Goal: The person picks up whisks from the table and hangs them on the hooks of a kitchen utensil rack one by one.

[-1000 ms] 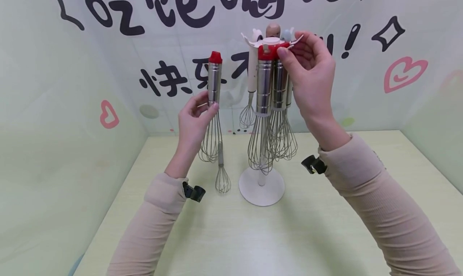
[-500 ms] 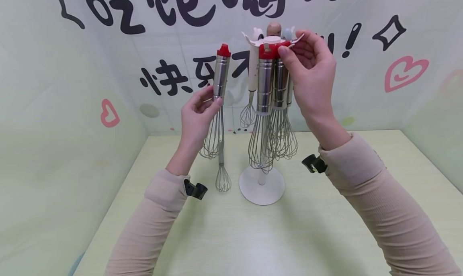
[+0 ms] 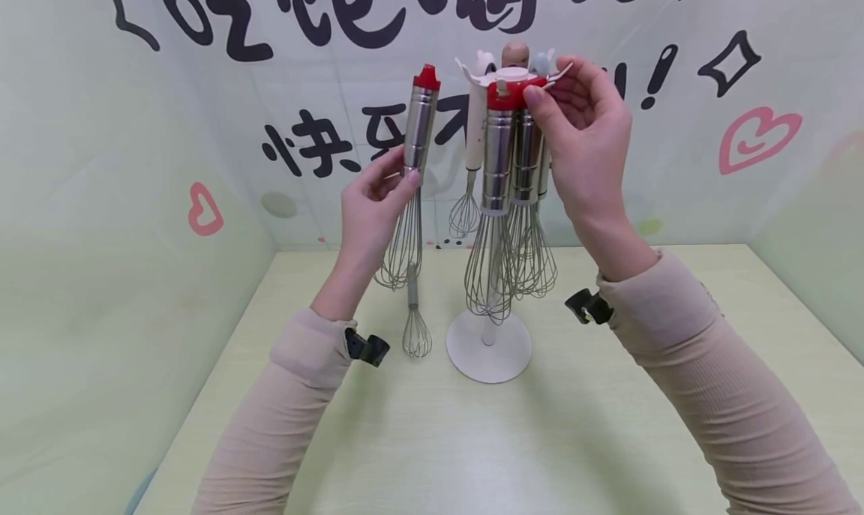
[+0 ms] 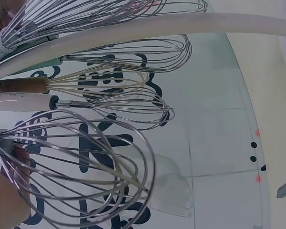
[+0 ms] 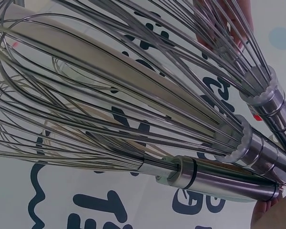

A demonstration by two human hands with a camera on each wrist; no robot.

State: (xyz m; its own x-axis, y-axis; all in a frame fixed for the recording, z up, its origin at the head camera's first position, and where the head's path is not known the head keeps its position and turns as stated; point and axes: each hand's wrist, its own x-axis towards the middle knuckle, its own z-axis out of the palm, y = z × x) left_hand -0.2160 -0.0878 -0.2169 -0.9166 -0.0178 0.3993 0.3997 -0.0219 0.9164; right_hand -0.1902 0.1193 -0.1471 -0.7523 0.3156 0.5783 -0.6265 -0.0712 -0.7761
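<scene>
My left hand (image 3: 367,215) grips the lower steel handle of a balloon whisk (image 3: 420,125) with a red end cap. The whisk is held up just left of a white rotating stand (image 3: 472,346), its wires hanging down and its handle tilted slightly right. At the top of the stand, my right hand (image 3: 594,144) pinches a hook arm between thumb and fingers. Two red-capped steel whisks, the front whisk (image 3: 498,163) and another whisk (image 3: 526,155), hang beside that hand. In the left wrist view the held whisk's wires spread from its collar (image 4: 3,140).
Further whisks hang at the back, among them a white-handled whisk (image 3: 475,125) and one with a brown top (image 3: 516,55). A small whisk (image 3: 414,297) lies on the pale table (image 3: 432,440), left of the stand's base. A printed wall sheet (image 3: 304,215) stands behind.
My left hand has raised the red-capped whisk and brought it rightward, closer to the stand, tilting its top to the right. The right hand keeps its hold on the stand.
</scene>
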